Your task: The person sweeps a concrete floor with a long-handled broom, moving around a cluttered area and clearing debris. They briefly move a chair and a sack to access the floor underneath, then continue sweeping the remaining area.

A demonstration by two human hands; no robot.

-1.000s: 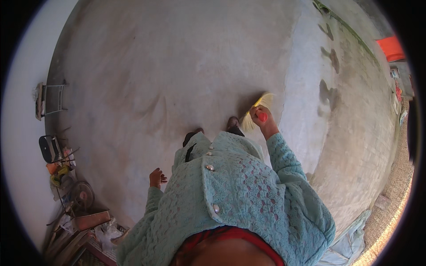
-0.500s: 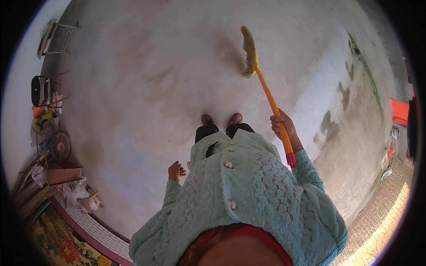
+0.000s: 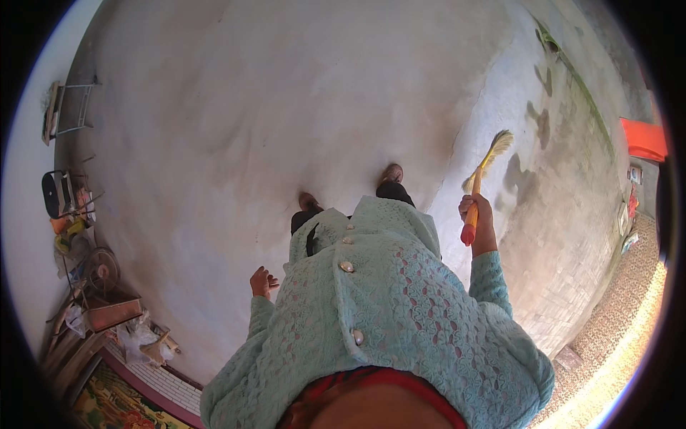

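My right hand (image 3: 480, 214), off to the right of my body, is wrapped around the handle of a small broom (image 3: 471, 223). The handle is orange with a red end, which points back toward me. Beyond the hand, the broom's yellow neck and pale bristles (image 3: 501, 141) look foreshortened; whether they touch the floor I cannot tell. My left hand (image 3: 264, 282) hangs beside the light green lacy coat (image 3: 386, 286), its fingers loosely curled around nothing.
Concrete floor (image 3: 271, 107) spreads around my shoes (image 3: 391, 174). Along the left wall stand a metal-legged stool (image 3: 76, 107), a black-backed chair (image 3: 56, 194), a round fan (image 3: 102, 269) and a reddish box (image 3: 113, 312). Green-edged damp ground (image 3: 572, 179) and a patterned mat (image 3: 614, 322) lie to the right.
The broom has swung from ahead of me to the right, its handle now foreshortened. My feet have stepped apart, the right one ahead. My left hand still hangs by my side.
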